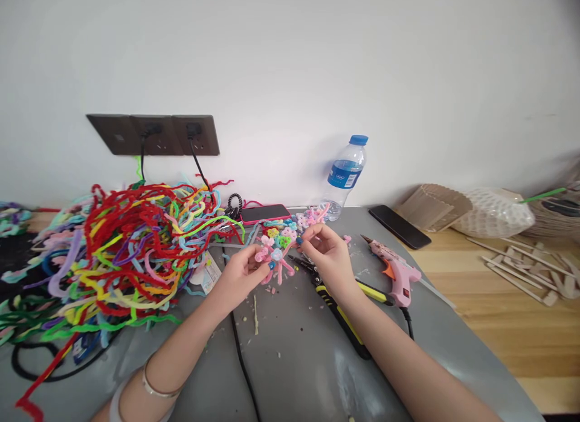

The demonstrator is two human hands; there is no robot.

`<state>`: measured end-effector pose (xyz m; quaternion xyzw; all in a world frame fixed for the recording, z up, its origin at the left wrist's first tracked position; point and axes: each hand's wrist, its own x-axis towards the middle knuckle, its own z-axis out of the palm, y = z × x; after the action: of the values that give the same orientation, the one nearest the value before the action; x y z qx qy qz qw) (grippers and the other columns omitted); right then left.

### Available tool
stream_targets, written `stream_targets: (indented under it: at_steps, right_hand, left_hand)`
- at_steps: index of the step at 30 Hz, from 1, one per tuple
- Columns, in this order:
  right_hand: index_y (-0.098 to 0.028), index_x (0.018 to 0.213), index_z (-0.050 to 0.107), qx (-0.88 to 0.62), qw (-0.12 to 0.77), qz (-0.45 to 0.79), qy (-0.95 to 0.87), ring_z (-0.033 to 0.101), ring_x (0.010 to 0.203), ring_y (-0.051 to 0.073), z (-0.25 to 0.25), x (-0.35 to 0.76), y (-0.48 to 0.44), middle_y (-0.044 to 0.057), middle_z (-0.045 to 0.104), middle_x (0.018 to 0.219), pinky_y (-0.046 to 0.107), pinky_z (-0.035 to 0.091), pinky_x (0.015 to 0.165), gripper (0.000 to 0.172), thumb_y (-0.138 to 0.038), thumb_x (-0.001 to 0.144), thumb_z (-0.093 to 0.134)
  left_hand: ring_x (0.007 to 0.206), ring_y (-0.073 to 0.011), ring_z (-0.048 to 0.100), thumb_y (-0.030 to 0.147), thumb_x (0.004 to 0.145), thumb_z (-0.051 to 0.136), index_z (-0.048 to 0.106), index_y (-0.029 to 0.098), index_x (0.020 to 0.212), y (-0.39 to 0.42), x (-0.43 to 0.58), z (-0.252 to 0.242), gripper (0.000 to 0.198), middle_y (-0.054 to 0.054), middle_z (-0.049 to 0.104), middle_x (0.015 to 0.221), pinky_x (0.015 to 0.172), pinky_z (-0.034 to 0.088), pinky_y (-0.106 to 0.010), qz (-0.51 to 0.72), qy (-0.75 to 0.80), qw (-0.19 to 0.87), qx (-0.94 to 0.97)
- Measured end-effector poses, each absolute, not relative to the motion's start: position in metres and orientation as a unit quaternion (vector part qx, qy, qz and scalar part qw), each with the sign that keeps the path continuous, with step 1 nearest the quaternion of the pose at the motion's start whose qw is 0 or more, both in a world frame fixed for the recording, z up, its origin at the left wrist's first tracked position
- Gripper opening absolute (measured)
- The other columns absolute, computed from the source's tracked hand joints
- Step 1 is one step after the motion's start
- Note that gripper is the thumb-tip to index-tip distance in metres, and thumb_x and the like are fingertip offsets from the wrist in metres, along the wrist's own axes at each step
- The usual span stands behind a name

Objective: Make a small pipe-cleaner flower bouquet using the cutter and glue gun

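1. Pink-and-blue fuzzy pipe-cleaner flower cluster: mid-table, between the two hands, above the grey table; pink stems stick out at its lower side.
2. Left hand: fingers closed in a pinch on the cluster's near left side. Silver bangle on this forearm.
3. Right hand: thumb and index brought together just right of the cluster; can't tell if anything is between the fingers.
4. More small fuzzy flowers, yellow, green, blue and pink, right behind and beside the cluster; partly covered by the hands.
5. Black-and-yellow long-handled pliers: on table, open handles, partly hidden by right hand and wrist.
6. Pink glue gun with orange trigger: lying right of the pliers, nozzle toward the wall, pale glue stick out the back.
7. Big tangled heap of multicoloured pipe cleaners: left of the left hand, red strands on top.
8. Clear plastic bottle with blue cap and label: near the wall, behind right hand.
9. Red-edged phone behind the flowers; black phone right of the bottle.
10. Black cable: runs down the table below left hand.
11. Thin pale wooden sticks: scattered far right on wood-grain surface.
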<state>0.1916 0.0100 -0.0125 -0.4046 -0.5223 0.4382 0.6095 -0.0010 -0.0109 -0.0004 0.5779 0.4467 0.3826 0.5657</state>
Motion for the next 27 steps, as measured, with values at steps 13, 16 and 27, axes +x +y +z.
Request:
stream_targets:
  at_steps: [13, 16, 27]
  right_hand:
    - [-0.022, 0.077, 0.059, -0.384, 0.618, 0.422, -0.541, 0.059, 0.067, 0.012, -0.011, 0.185, 0.004, -0.002, 0.056, 0.074, 0.026, 0.052, 0.063, 0.011, -0.021, 0.076, 0.069]
    - [-0.022, 0.077, 0.059, -0.383, 0.615, 0.423, -0.544, 0.059, 0.066, 0.012, -0.010, 0.185, 0.003, -0.002, 0.056, 0.074, 0.026, 0.052, 0.064, 0.009, -0.019, 0.076, 0.067]
    - [-0.022, 0.080, 0.060, -0.395, 0.590, 0.370, -0.599, 0.061, 0.071, 0.014, -0.010, 0.185, -0.001, 0.000, 0.061, 0.077, 0.027, 0.052, 0.068, 0.006, -0.017, 0.081, 0.063]
  left_hand:
    - [0.063, -0.0100, 0.048, 0.034, 0.081, 0.063, 0.055, 0.017, 0.091, -0.013, 0.000, 0.000, 0.021, 0.004, 0.047, 0.074, 0.054, 0.038, -0.020, 0.383, 0.449, 0.582, 0.560]
    - [0.063, -0.0092, 0.047, 0.033, 0.081, 0.065, 0.054, 0.017, 0.088, -0.012, 0.000, -0.001, 0.021, 0.004, 0.046, 0.074, 0.056, 0.039, -0.019, 0.393, 0.442, 0.588, 0.552]
    - [0.061, -0.0080, 0.048, 0.036, 0.075, 0.074, 0.051, 0.018, 0.080, -0.012, 0.003, -0.002, 0.029, 0.005, 0.050, 0.072, 0.056, 0.042, -0.019, 0.416, 0.413, 0.630, 0.509]
